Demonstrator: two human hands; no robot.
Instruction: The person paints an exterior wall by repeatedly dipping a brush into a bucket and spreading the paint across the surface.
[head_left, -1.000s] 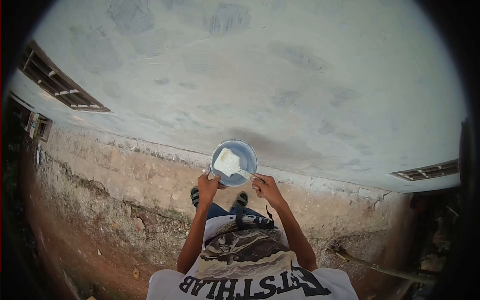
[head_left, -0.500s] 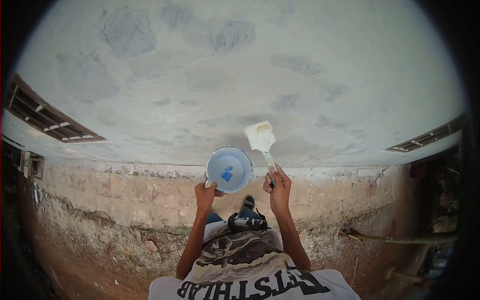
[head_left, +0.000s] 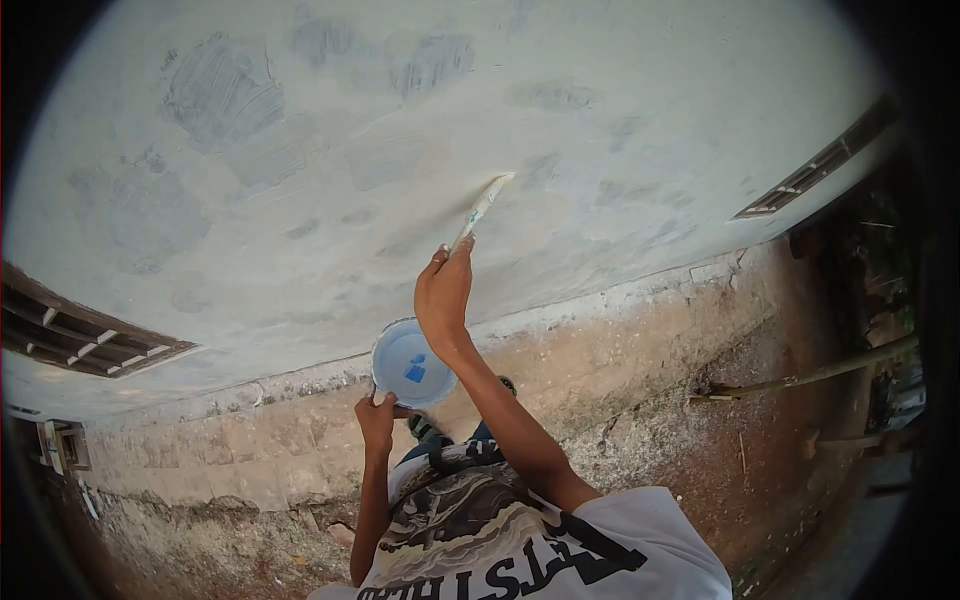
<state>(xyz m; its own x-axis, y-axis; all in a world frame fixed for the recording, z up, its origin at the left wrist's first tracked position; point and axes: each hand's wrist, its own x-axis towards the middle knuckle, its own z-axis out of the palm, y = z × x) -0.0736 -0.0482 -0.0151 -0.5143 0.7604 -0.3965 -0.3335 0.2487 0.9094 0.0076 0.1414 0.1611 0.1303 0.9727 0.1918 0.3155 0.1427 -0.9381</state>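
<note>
In my right hand [head_left: 446,300] is a flat paintbrush [head_left: 482,208], its head coated in white and seen nearly edge-on. The tip meets the pale wall [head_left: 330,265], and my fingers close around the handle. My left hand [head_left: 376,420] grips the near-left rim of a light blue bowl [head_left: 392,350], thumb on the outside and other fingers mostly hidden beneath. A darker blue mark shows on the bowl's bottom. My right wrist overlaps the bowl's right edge. Grey, streaky patches [head_left: 225,95] cover parts of the wall.
Slatted vents or windows sit in the wall at left [head_left: 90,325] and right [head_left: 820,165]. A rough, stained ledge [head_left: 620,330] runs along the wall's foot. At right a pole [head_left: 800,378] juts over brown ground. My shoes [head_left: 425,430] show below the bowl.
My right hand has moved up and left, bringing the paintbrush from beside the bowl onto the wall and turning it edge-on. The bowl sits lower and further left, and the view has tilted.
</note>
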